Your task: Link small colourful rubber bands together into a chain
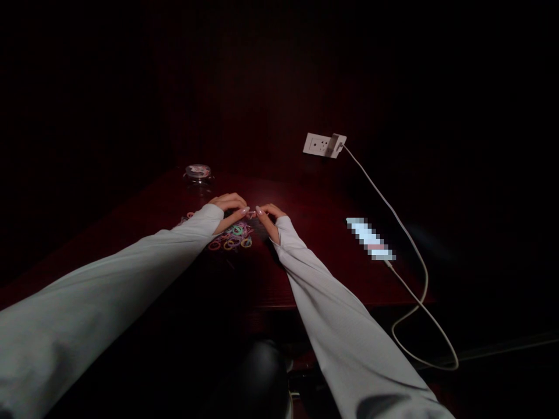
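Centrally, the left hand [230, 205] and right hand [269, 215] appear to pinch a small pale item [252, 213], too fine to identify, between facing fingertips, beside the pile of coloured bands [236, 232] on the worktop [317, 262]. The step in hand is judged to be fine two-handed fingertip work, the next move calling for a light, steady grip. Sleeved forearms [117, 276] converge from the lower corners, thumbs nearly meeting.

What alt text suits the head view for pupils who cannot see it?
A person's left hand and right hand, close together over a dark red table, hold a tiny pale item, too small to identify. Colourful rings lie piled by the left hand, a clear jar beyond. At right, a white cable links a pixelated device to a power outlet.
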A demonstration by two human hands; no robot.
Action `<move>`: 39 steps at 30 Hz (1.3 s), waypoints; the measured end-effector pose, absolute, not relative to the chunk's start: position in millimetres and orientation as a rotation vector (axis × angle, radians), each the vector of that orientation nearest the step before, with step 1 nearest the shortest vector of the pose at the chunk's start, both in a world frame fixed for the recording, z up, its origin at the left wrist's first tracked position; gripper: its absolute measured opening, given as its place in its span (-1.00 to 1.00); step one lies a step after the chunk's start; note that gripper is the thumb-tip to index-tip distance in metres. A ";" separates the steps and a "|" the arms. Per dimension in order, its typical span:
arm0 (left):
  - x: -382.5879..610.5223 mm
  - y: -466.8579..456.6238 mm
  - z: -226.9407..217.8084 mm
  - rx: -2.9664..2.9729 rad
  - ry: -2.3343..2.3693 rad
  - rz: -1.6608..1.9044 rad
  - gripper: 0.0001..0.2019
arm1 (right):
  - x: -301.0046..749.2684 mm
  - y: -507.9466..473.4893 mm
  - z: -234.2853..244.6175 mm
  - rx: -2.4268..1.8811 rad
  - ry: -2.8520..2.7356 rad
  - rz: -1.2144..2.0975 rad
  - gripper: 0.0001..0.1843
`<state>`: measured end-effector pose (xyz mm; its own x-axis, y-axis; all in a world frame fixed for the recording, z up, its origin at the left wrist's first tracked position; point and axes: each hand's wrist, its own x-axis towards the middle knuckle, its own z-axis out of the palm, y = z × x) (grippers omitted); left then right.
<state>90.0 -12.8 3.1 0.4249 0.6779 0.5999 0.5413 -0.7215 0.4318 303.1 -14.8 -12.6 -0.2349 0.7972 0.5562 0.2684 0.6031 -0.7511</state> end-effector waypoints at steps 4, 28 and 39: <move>90.6 -15.5 4.1 2.551 1.062 1.164 -0.63 | 303.8 -18.8 -6.8 -0.898 -1.800 0.655 -0.33; 95.7 -32.1 15.0 2.660 1.257 1.216 -0.66 | 300.7 -18.3 -9.1 -0.955 -1.746 0.490 -0.45; 92.5 -26.5 15.7 2.590 1.291 1.249 -0.67 | 312.5 -8.2 -13.5 -0.959 -1.587 0.434 -0.47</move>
